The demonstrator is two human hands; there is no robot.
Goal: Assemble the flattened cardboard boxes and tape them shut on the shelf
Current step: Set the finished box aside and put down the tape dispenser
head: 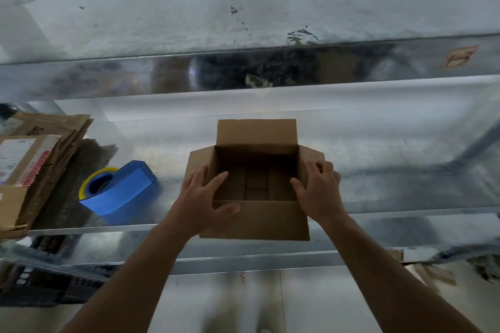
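Nearest, the left hand (207, 197) lies spread, fingers splayed, over the left side flap and near rim of the cardboard box (257, 220), gripping nothing. The right hand (316, 192) curls loosely against the right side flap. The box stands open-topped on the metal shelf (392, 159). Farther left sit the blue tape dispenser (121, 189) and the flattened cardboard stack (29, 165).

Brown cardboard box (257, 220) upright, flaps open, on shelf (392, 159)

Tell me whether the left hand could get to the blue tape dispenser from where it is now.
Probably yes. The left hand rests open on the left flap of the open box, and the blue tape dispenser lies on its left on the shelf, with only bare metal between them.
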